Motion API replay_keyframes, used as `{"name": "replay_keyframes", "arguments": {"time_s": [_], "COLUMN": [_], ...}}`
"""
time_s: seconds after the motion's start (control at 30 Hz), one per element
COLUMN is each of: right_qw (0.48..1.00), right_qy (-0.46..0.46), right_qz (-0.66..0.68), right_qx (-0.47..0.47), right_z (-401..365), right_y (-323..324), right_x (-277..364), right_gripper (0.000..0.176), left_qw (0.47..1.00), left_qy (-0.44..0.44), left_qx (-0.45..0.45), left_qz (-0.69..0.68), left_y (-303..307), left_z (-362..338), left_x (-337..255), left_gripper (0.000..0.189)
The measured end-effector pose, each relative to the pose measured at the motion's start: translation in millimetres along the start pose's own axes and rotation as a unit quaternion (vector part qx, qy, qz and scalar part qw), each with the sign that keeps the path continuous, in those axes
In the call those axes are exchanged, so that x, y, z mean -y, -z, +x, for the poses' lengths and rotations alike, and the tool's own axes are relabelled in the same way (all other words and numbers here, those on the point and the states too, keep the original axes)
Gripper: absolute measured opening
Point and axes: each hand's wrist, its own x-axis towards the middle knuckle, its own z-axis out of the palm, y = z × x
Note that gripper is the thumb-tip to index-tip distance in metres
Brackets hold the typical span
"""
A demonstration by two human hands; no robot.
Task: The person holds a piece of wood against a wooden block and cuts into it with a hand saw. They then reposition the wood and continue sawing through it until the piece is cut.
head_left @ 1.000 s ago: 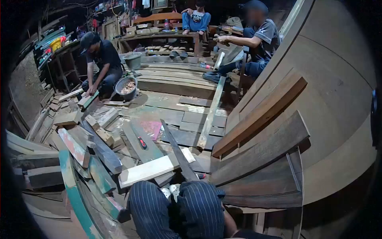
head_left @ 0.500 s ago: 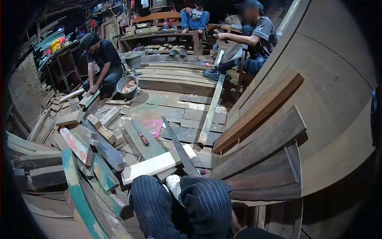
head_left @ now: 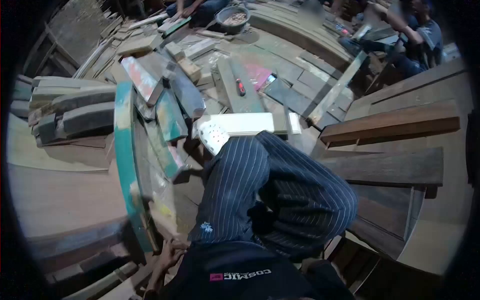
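My left hand [head_left: 171, 251] is low at the left of my body, fingers bent and apart beside the lower end of a curved green-painted plank [head_left: 127, 182]. Nothing shows within its fingers. At my right hip, my right hand [head_left: 311, 263] is mostly hidden by my dark clothing, its fingers out of sight. A white board [head_left: 240, 123] lies across in front of my knees, with a saw blade [head_left: 287, 112] crossing its right part. My white perforated clog [head_left: 213, 137] overlaps the board's left end.
Wood offcuts [head_left: 140, 45] lie heaped ahead left. A red-and-black handled tool [head_left: 240, 88] rests on a grey plank beside a pink sheet [head_left: 259, 75]. Brown beams [head_left: 390, 122] stand out at the right. One person [head_left: 202, 10] works by a bucket [head_left: 233, 19]; another [head_left: 422, 37] sits at right.
My view has tilted down toward my lap, and my left hand has come into sight. My knees have swung, and the clog now shows over the board's left end.
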Motion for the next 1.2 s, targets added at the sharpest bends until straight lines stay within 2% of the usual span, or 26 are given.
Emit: {"name": "replay_keyframes", "arguments": {"time_s": [0.17,0.2,0.27,0.3,0.33,0.37,0.43,0.5,0.53,0.63,0.7,0.8,0.83,0.93,1.03,1.1,1.2], "right_qw": [0.994,0.991,0.980,0.972,0.964,0.957,0.944,0.920,0.939,0.939,0.938,0.928,0.927,0.918,0.919,0.929,0.935], "right_qy": [0.062,0.077,0.123,0.154,0.185,0.213,0.226,0.208,0.190,0.249,0.279,0.278,0.261,0.303,0.301,0.322,0.304], "right_qz": [0.083,0.106,0.153,0.175,0.190,0.198,0.239,0.331,0.285,0.230,0.190,0.208,0.234,0.211,0.219,0.109,0.074], "right_qx": [-0.027,-0.031,-0.037,-0.035,-0.029,-0.023,-0.016,-0.023,-0.026,-0.059,-0.080,-0.133,-0.135,-0.144,-0.127,-0.149,-0.167], "right_z": [26.8,33.8,50.8,60.3,68.0,74.4,68.4,36.1,31.3,30.7,25.0,14.2,13.2,54.7,82.4,99.5,92.4], "right_y": [29.2,34.3,48.8,56.3,66.7,73.5,83.3,73.5,82.9,83.1,72.3,43.6,36.6,22.7,5.4,4.4,-4.1], "right_x": [67.6,82.4,110.5,124.9,139.8,149.7,184.0,245.6,259.5,292.9,313.1,345.2,351.1,343.5,347.8,344.7,350.5], "right_gripper": [0.034,0.033,0.033,0.032,0.032,0.032,0.031,0.021,0.018,0.022,0.019,0.017,0.016,0.013,0.019,0.022,0.027], "left_qw": [0.978,0.965,0.960,0.964,0.974,0.975,0.977,0.977,0.978,0.980,0.981,0.982,0.983,0.982,0.978,0.974,0.962], "left_qy": [0.029,0.089,-0.039,0.030,0.050,0.077,0.097,0.113,0.118,0.123,0.121,0.113,0.109,0.096,0.095,0.101,0.121], "left_qx": [-0.199,-0.203,-0.270,-0.221,-0.211,-0.196,-0.171,-0.154,-0.145,-0.119,-0.100,-0.073,-0.066,-0.038,-0.012,0.002,0.021], "left_qz": [-0.046,-0.140,0.069,-0.147,-0.069,-0.069,-0.086,-0.093,-0.093,-0.104,-0.113,-0.129,-0.136,-0.157,-0.185,-0.202,-0.243], "left_y": [-46.0,-49.0,-79.0,-80.6,-64.8,-52.9,-30.6,-7.7,2.4,22.7,42.1,63.9,68.6,77.3,79.4,78.7,73.6], "left_z": [-26.6,-30.8,-44.5,-40.9,-40.3,-39.7,-16.9,8.3,18.5,56.0,82.7,127.2,141.7,190.0,226.9,240.6,259.1], "left_x": [13.6,13.6,86.3,87.0,46.0,32.2,20.3,13.7,10.7,8.0,4.2,0.7,0.1,-6.2,-13.9,-15.1,-19.7], "left_gripper": [0.013,0.010,0.010,0.013,0.006,0.006,0.007,0.007,0.007,0.007,0.008,0.008,0.008,0.009,0.010,0.010,0.011]}}
